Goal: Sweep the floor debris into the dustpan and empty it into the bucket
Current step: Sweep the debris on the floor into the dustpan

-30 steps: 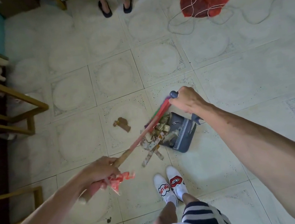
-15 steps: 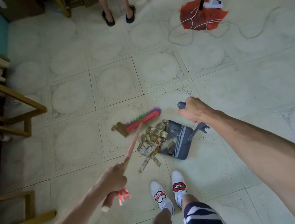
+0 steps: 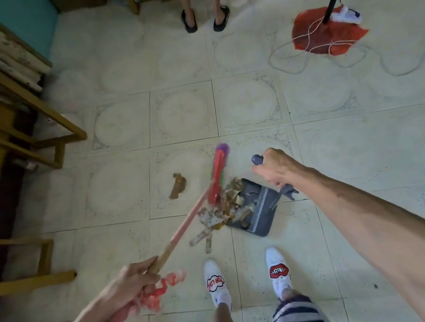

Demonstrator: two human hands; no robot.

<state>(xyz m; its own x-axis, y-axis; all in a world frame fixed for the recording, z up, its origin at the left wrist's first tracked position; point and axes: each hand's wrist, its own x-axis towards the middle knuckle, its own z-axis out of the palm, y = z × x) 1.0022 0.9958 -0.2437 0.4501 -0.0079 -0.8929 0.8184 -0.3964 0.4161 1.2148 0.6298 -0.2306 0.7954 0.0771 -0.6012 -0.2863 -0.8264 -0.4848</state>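
left hand (image 3: 130, 284) fingers wrap the light, stiff broom (image 3: 219, 176) handle, right hand (image 3: 272, 168) fists the dustpan (image 3: 256, 209) stick, loose brittle debris (image 3: 221, 211) lying below both at the pan's lip.

We seem to be in a home's room: patterned floor tiles (image 3: 185, 112), wooden furniture (image 3: 37, 125) (worn), a teal wall (image 3: 33, 19), a loose cable (image 3: 306, 38).

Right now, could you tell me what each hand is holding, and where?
Left hand grips the broom near its handle's end; right hand grips the top of the dustpan handle.
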